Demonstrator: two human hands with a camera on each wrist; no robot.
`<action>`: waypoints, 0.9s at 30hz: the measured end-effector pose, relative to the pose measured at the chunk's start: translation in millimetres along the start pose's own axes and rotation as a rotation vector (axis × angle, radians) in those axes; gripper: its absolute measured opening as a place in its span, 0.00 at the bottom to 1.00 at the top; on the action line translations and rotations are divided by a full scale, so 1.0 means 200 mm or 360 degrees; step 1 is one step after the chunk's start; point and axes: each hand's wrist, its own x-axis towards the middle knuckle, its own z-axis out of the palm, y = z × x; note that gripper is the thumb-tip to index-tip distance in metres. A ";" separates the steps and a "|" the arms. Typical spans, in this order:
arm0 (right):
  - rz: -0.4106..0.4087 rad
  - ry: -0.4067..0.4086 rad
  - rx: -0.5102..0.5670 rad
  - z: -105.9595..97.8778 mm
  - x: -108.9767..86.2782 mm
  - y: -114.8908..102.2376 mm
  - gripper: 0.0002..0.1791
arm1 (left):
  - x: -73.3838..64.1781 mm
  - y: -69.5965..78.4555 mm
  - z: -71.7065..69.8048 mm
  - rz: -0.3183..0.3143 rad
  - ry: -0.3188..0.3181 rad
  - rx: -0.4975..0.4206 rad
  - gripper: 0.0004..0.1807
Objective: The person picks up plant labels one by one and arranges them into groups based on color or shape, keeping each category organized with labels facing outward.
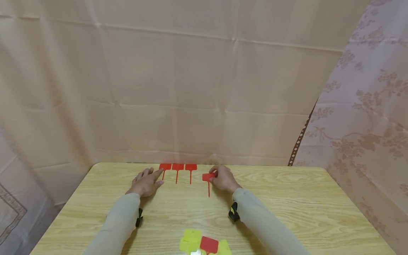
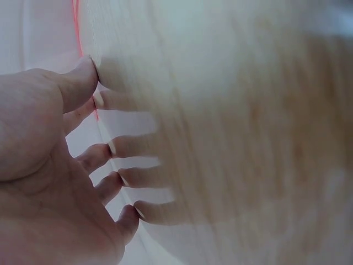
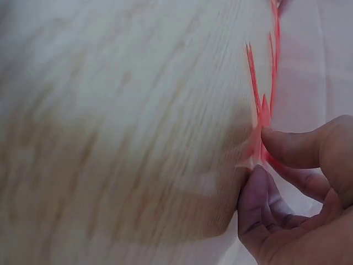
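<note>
Three red T-shaped plastic tags lie in a row along the table's far edge, stems toward me. My left hand rests on the table at the row's left end, fingers spread, its index fingertip on the leftmost tag. In the left wrist view the fingertips of the left hand meet the tabletop. To the right of the row, my right hand pinches another red T-shaped tag between thumb and fingers by its flat head. The right wrist view shows this right hand gripping the red plastic low over the wood.
Near the table's front lies a pile of yellow tags with one red tag among them. The wood-grain table stands against a beige cloth, with a floral cloth hanging at the right.
</note>
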 end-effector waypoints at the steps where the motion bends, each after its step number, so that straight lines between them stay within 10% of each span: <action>1: -0.0006 0.0003 0.0001 0.00 0.00 0.00 0.11 | 0.00 0.00 0.00 -0.0002 -0.0003 -0.0001 0.32; 15: -0.0119 -0.0381 0.0046 -0.07 -0.05 0.06 0.41 | 0.00 0.01 0.00 -0.0010 -0.0007 0.0004 0.32; 27: -0.0133 -0.0444 -0.0070 -0.08 -0.04 0.06 0.44 | 0.00 0.01 0.00 -0.0002 -0.0006 0.0025 0.32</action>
